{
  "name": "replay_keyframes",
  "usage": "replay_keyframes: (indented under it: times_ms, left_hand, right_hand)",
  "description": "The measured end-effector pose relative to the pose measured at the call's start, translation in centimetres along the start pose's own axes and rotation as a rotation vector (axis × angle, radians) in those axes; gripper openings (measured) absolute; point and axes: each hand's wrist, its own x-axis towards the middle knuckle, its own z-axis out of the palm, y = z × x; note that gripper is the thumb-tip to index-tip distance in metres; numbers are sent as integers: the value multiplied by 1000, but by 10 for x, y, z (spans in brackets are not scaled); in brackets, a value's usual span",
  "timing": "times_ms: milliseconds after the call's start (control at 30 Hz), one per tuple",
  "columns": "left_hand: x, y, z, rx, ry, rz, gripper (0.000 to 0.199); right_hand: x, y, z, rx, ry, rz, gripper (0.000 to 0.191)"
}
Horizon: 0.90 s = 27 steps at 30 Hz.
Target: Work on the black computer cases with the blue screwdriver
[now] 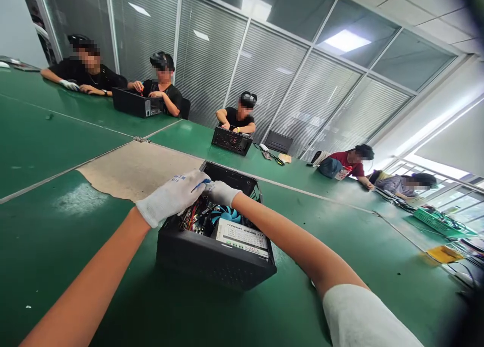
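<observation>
A black computer case (212, 264) lies on the green table in front of me, its upper side uncovered. My left hand (172, 195), in a white glove with blue print, reaches over the case's left side, fingers bent together. Gloved too, my right hand (222, 192) meets it fingertip to fingertip above the inside of the case, its fingers curled. What they pinch between them is hidden. Below the hands sit a blue cooling fan (226, 215), a labelled power supply (244, 236) and a bundle of coloured wires (191, 216).
Cardboard (139, 168) lies flat left of the case. Across the table, people work at two other black cases (132, 102) (231, 141). At right are two more people, a green basket (434, 221), a yellow tray (445, 254) and cables.
</observation>
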Motion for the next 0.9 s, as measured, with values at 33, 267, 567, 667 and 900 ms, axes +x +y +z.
replay_keyframes:
  times_ms: [33,267,567,667,900]
  left_hand:
    - [-1,-1,0,1,29,0,49]
    - [-10,-1,-4,-40,69,16,47]
    - [-3,13,14,-110,-146,144,28]
    - [5,20,27,-147,-72,283,34]
    - [13,23,36,-293,-28,369,23]
  right_hand:
    - [7,-2,4,-57,-1,-2,25]
    - [-9,-10,-18,-288,20,-124,22]
    - [-110,-56,-111,434,261,1,33]
    - [-129,-74,-114,632,316,57,47]
    - [-140,-85,-90,553,307,127,47]
